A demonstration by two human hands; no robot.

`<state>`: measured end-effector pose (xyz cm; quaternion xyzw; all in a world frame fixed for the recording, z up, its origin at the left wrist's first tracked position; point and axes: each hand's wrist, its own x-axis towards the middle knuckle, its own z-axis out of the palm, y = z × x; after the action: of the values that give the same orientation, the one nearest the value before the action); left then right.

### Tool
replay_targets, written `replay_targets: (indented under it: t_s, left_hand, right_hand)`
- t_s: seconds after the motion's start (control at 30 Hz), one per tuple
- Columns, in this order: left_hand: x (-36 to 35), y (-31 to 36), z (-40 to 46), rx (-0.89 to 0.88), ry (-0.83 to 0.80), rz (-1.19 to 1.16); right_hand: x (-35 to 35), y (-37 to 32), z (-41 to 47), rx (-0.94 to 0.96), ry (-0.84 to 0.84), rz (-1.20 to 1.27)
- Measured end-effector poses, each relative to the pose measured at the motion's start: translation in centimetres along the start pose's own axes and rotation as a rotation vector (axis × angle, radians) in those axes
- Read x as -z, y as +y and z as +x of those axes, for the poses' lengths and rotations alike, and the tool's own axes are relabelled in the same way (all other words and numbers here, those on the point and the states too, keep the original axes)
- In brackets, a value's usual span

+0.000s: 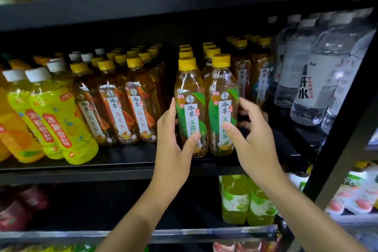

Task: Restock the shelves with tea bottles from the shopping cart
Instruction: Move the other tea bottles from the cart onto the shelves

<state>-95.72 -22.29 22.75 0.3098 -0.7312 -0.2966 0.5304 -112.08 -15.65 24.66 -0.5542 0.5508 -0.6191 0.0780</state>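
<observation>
- Two green-label tea bottles stand upright side by side at the front of the middle shelf (126, 168), each held by one hand.
- At the far left of that shelf, yellow-green drink bottles (61, 116) with white caps are seen leaning, just beside rows of amber oolong tea bottles (118, 108) with yellow caps.
- The left hand (173, 145) is wrapped round the left green-label tea bottle (190, 96); its fingers (172, 108) are curled behind the left flank while the thumb is pressed across the lower label.
- The right green-label tea bottle (223, 92) is touching or nearly touching its neighbour, and is gripped by the right hand (253, 145), thumb on the label front and fingers curled round the right side.
- More yellow-capped tea bottles (259, 75) are lined up behind and to the right.
- Clear water bottles (315, 80) with white labels are stacked at the far right.
- On the lower shelf, below the right hand, green bottles (245, 200) are visible, possibly another tea, though the blur prevents certainty.
</observation>
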Motion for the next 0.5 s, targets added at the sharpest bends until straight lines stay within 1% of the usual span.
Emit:
replay_targets:
  t_s: [0.23, 0.5]
  left_hand:
    - [-0.3, 0.2, 0.8, 0.038, 0.097, 0.090]
    - [-0.7, 0.0, 1.8, 0.044, 0.150, 0.061]
  right_hand:
    - [-0.3, 0.6, 0.4, -0.067, 0.104, -0.023]
    - [-0.3, 0.6, 1.8, -0.115, 0.075, 0.036]
